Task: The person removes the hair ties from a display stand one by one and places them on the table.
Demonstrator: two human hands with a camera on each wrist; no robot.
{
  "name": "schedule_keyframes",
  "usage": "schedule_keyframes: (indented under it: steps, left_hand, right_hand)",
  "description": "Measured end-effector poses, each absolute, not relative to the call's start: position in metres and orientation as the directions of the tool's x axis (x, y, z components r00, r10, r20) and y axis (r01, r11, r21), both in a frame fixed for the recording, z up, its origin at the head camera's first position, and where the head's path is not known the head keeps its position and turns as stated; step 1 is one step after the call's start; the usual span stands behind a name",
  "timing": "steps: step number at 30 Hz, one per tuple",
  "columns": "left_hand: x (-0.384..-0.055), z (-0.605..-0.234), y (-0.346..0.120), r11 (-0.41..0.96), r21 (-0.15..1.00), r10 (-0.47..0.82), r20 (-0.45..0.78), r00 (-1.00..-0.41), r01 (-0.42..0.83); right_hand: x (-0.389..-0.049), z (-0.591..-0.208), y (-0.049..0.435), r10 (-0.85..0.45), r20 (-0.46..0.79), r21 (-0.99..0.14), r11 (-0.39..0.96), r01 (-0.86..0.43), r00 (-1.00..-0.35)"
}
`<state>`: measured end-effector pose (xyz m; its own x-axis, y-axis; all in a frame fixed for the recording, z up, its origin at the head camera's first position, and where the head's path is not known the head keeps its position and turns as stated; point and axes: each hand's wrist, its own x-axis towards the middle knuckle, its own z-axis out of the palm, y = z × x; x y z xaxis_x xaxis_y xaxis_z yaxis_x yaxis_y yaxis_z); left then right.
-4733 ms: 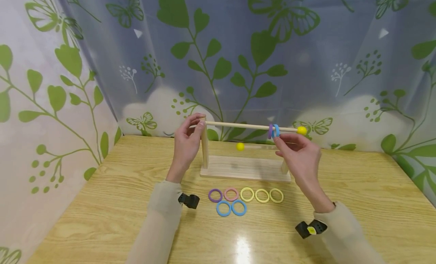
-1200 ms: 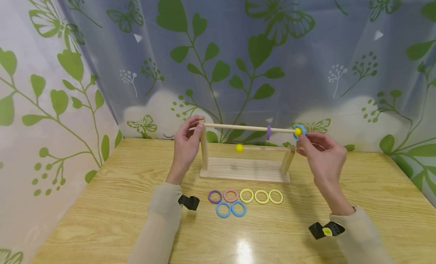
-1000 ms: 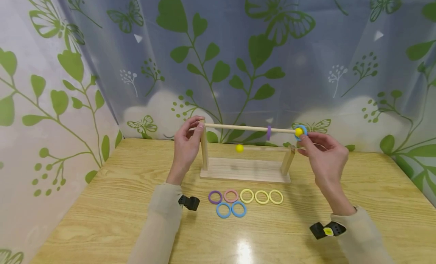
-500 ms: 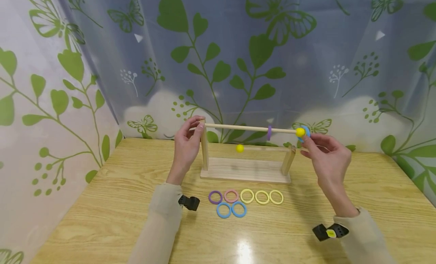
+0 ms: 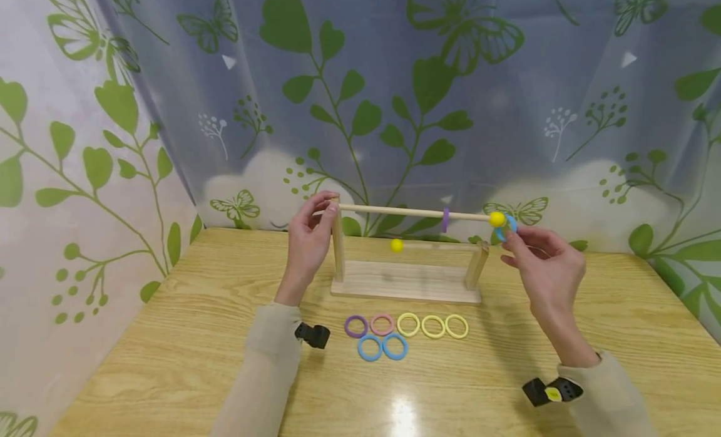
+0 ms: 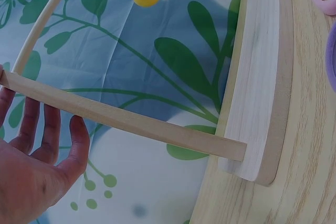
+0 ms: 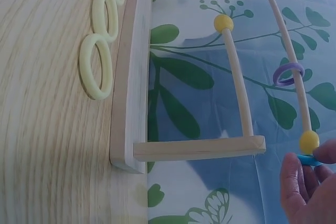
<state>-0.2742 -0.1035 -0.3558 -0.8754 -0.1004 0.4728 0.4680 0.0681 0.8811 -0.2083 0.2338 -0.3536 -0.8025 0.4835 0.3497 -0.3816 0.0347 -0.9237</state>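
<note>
My left hand [image 5: 311, 236] grips the top of the tall post [image 6: 121, 114] of a wooden stand, thumb in front and fingers behind. From that post a long rod [image 5: 394, 209] runs right to a yellow ball [image 5: 496, 219] at its free end. A purple ring [image 5: 445, 220] hangs on this rod. With thumb and fingertips my right hand [image 5: 549, 268] pinches a blue ring [image 5: 511, 226], just off the ball's outer side. In the right wrist view the blue ring [image 7: 308, 160] shows edge-on right by the ball.
Below, a shorter rod with a yellow ball [image 5: 397, 245] points left from the short post [image 5: 477, 266]. In front of the base [image 5: 405, 290] lie a purple ring [image 5: 356, 337], a pink ring [image 5: 382, 334], three yellow rings [image 5: 434, 337] and two blue rings [image 5: 370, 359]. A patterned curtain [image 5: 372, 61] hangs behind.
My right hand has drawn the blue ring rightward along the long rod, over the yellow ball and off its end. The left hand keeps its hold on the post; the purple ring stays on the rod.
</note>
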Motion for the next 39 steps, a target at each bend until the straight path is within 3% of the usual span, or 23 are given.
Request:
schedule_keyframes:
  steps: [39]
  left_hand:
    - [-0.276, -0.358, -0.104, 0.069, 0.880, -0.097, 0.474, -0.875, 0.470]
  right_hand:
    - [-0.178, -0.358, 0.228, 0.393, 0.369, -0.928, 0.109, -0.356, -0.842]
